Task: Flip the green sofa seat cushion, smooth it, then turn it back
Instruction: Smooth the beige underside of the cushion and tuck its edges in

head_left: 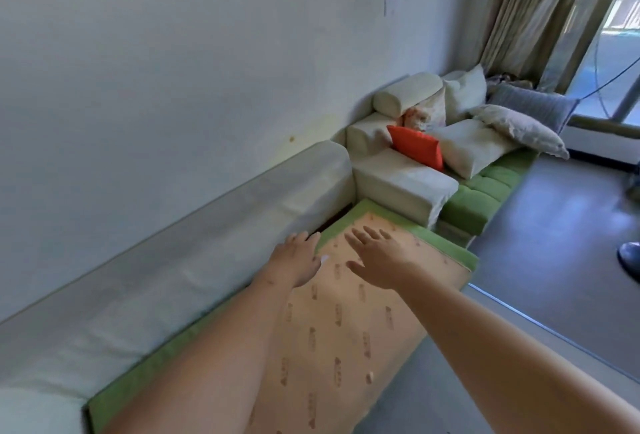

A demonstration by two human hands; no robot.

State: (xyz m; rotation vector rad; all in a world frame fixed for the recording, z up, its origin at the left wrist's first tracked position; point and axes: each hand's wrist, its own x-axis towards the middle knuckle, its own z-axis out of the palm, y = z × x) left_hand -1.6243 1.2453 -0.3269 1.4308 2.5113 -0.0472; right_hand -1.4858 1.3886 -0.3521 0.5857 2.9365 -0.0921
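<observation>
Green sofa seat cushion (346, 329) lies underside up on the sofa base, its peach lining framed by a green border. A person's right hand (377, 260) is spread on the lining, fingers straight and gripping nothing. The left hand (298, 258), fingers also extended, sits at the cushion's back edge beside the cream backrest (207, 243). Rows of brown printed marks cover the lining, too blurred to read. Beyond, an orange pillow (415, 147) leans among cream pillows (467, 149).
</observation>
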